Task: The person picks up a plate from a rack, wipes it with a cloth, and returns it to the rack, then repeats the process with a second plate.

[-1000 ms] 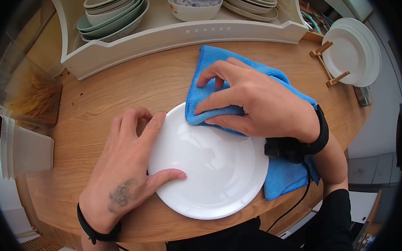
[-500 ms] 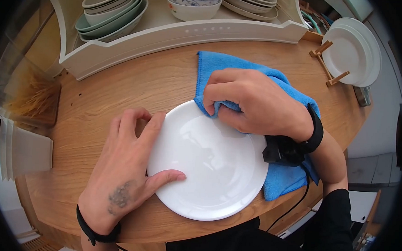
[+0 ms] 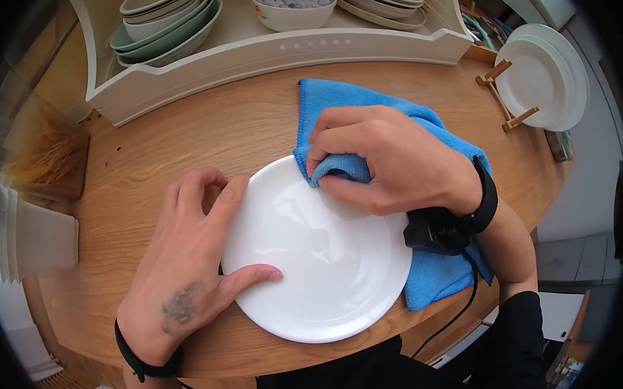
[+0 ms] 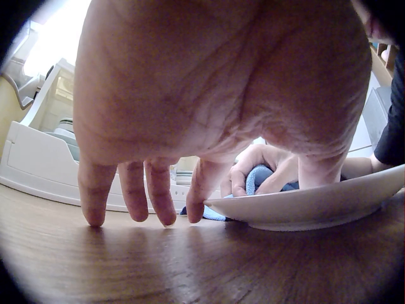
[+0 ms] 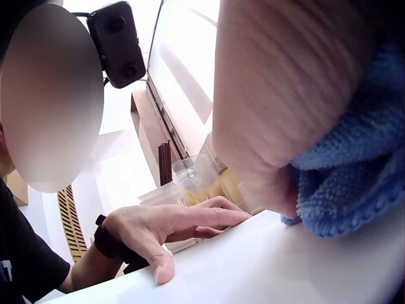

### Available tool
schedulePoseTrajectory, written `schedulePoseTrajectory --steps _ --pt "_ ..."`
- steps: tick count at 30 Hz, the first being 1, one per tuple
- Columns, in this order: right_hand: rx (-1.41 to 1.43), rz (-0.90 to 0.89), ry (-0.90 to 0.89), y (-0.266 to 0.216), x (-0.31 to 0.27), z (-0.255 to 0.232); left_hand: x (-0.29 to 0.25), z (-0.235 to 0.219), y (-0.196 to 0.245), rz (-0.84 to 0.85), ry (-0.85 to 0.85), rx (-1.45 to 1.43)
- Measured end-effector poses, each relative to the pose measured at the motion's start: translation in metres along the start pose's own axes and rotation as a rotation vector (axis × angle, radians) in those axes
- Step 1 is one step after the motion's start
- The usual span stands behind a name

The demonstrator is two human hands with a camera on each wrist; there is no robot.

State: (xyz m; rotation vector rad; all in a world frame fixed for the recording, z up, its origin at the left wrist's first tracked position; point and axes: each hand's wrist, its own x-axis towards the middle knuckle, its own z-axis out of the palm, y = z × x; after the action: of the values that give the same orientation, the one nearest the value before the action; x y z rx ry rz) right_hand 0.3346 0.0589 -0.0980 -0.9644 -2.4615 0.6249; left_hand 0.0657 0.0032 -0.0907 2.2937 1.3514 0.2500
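A white plate (image 3: 308,265) lies on the wooden table. My left hand (image 3: 189,251) steadies its left side: the thumb presses on the upper face, the index fingertip is right at the rim, and the other fingertips stand on the table, as the left wrist view (image 4: 126,190) shows. My right hand (image 3: 391,160) pinches a folded part of a blue cloth (image 3: 352,94) over the plate's far rim. In the right wrist view the bunched cloth (image 5: 354,158) bears on the plate's white surface (image 5: 253,259). The rest of the cloth spreads behind and right of the plate, partly under it.
A cream shelf unit (image 3: 276,62) at the back holds stacked bowls (image 3: 293,14) and plates (image 3: 384,15). White plates (image 3: 539,80) stand in a wooden rack at back right. On the left are a clear container of pasta (image 3: 49,152) and white bins (image 3: 45,240).
My right hand has curled its fingers in and bunched the cloth's front edge, shifting slightly along the plate's far rim. My left hand and the plate keep their places.
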Motion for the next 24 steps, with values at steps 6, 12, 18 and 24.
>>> schedulePoseTrajectory --steps 6,12,18,24 --pt "-0.008 0.014 0.006 -0.003 0.000 0.000 0.000 0.001 0.000 -0.010 0.001 -0.005" --pt "-0.041 0.053 -0.036 -0.004 0.000 -0.004 0.000 0.000 0.000 -0.008 -0.013 0.006" --pt "-0.087 0.059 -0.073 -0.005 0.001 -0.009 0.001 0.000 0.000 -0.002 -0.001 0.008" --pt "-0.004 0.005 -0.090 0.007 0.000 -0.014 0.001 0.000 0.000 0.015 0.004 0.024"
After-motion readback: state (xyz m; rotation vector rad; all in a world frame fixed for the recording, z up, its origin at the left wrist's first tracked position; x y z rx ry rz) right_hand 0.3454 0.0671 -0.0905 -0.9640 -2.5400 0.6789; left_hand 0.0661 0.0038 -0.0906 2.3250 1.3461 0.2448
